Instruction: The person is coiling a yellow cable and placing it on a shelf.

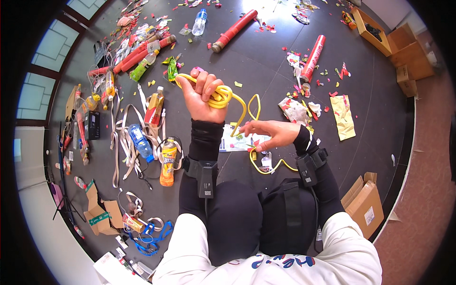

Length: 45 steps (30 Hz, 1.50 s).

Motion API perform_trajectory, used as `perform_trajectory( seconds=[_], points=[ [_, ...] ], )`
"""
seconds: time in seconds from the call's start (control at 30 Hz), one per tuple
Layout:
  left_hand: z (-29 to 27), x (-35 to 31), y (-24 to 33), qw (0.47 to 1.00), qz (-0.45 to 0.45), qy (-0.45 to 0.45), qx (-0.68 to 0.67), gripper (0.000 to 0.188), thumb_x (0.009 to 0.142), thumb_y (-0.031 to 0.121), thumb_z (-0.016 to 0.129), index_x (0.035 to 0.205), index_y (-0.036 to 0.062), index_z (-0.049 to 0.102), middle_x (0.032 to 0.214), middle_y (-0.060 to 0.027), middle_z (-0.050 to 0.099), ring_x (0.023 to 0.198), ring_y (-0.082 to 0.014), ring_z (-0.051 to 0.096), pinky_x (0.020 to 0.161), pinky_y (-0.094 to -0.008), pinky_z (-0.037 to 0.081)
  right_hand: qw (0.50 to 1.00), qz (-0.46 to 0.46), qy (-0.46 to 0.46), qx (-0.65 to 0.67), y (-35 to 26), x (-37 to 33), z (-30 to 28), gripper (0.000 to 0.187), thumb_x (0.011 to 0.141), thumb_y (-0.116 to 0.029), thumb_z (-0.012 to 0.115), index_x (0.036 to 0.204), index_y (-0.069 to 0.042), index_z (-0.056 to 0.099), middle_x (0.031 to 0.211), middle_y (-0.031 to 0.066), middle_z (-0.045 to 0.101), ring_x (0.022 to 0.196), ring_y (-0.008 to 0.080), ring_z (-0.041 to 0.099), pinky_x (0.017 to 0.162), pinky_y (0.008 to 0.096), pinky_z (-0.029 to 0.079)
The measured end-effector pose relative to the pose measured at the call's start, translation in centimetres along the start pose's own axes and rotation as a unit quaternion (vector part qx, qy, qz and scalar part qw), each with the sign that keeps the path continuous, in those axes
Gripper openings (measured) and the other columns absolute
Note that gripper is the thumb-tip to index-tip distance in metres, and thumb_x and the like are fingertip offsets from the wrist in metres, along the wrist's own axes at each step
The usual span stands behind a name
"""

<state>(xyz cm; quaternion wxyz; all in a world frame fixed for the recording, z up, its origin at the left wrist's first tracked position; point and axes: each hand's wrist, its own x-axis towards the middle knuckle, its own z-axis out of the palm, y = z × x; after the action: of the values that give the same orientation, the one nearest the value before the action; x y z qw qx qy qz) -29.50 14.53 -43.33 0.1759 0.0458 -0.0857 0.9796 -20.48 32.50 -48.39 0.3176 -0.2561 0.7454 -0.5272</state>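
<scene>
My left hand (205, 100) is raised above the floor and closed around a coiled yellow cable (221, 96). From the coil, a loose loop of it hangs toward my right hand (276, 133). That hand is open, fingers stretched out to the left beside the hanging cable; whether they touch it I cannot tell. Below the right hand, the cable's tail curves over the floor toward my right wrist. Under the hands lies a white printed sheet (229, 145), partly hidden.
At left, an orange drink bottle (168, 161), a blue bottle (140, 141) and white straps (115, 156) lie among litter. Red tubes (237, 29) and a yellow paper wrapper (342, 117) lie farther off. Cardboard boxes (365, 202) stand at right.
</scene>
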Motion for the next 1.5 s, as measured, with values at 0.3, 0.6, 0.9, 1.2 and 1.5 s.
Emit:
perform_trajectory(
  seconds=[0.3, 0.6, 0.9, 1.2, 1.5],
  points=[
    [-0.1, 0.0, -0.1, 0.998, 0.025, 0.036, 0.039, 0.039, 0.088, 0.045, 0.039, 0.075, 0.0083, 0.041, 0.052, 0.0025, 0.026, 0.041, -0.008, 0.024, 0.047, -0.0205, 0.031, 0.985, -0.124, -0.12, 0.004, -1.2, 1.3, 0.6, 0.062, 0.074, -0.014, 0.064, 0.127, -0.006, 0.032, 0.128, 0.0115, 0.039, 0.12, 0.0229, 0.035, 0.1, 0.0327, 0.027],
    [0.1, 0.6, 0.6, 0.859, 0.31, 0.153, 0.379, 0.041, 0.088, 0.048, 0.04, 0.072, 0.0101, 0.039, 0.052, -0.0001, 0.031, 0.044, -0.0097, 0.028, 0.05, -0.0257, 0.035, 0.999, -0.019, 0.048, -0.004, -2.0, 0.3, -0.4, 0.015, 0.083, -0.013, 0.051, 0.084, -0.001, 0.06, 0.073, 0.0079, 0.062, 0.061, 0.0189, 0.058, 0.059, 0.0297, 0.046],
    [-2.4, 0.6, 0.0, 0.783, 0.183, 0.165, 0.571, 0.034, 0.084, 0.039, 0.054, 0.074, 0.0099, 0.039, 0.054, 0.0016, 0.035, 0.045, -0.0081, 0.036, 0.051, -0.0253, 0.043, 0.98, -0.106, 0.153, -0.073, -6.4, -1.0, -1.1, 0.022, 0.081, -0.013, 0.051, 0.063, 0.0, 0.057, 0.057, 0.0079, 0.055, 0.05, 0.0176, 0.05, 0.048, 0.0288, 0.037],
    [-2.9, -1.1, -2.6, 0.723, -0.231, -0.091, 0.644, 0.075, 0.065, 0.076, 0.039, 0.09, 0.0063, 0.043, 0.073, -0.0007, 0.046, 0.059, -0.006, 0.044, 0.056, -0.0189, 0.04, 0.949, -0.111, 0.294, 0.004, -7.6, -1.3, -1.2, 0.025, 0.084, -0.014, 0.053, 0.064, 0.0, 0.059, 0.054, 0.005, 0.056, 0.048, 0.0088, 0.05, 0.047, 0.0229, 0.038],
    [-1.7, -1.6, -3.6, 0.707, -0.344, -0.193, 0.587, 0.049, 0.066, 0.032, 0.076, 0.09, 0.0061, 0.042, 0.08, -0.0013, 0.048, 0.066, -0.0078, 0.048, 0.06, -0.0216, 0.043, 0.877, -0.037, 0.462, 0.127, -5.5, -0.7, -0.9, 0.038, 0.088, -0.026, 0.051, 0.061, 0.001, 0.056, 0.047, -0.0001, 0.048, 0.041, 0.0039, 0.045, 0.038, 0.0183, 0.033]
  ],
)
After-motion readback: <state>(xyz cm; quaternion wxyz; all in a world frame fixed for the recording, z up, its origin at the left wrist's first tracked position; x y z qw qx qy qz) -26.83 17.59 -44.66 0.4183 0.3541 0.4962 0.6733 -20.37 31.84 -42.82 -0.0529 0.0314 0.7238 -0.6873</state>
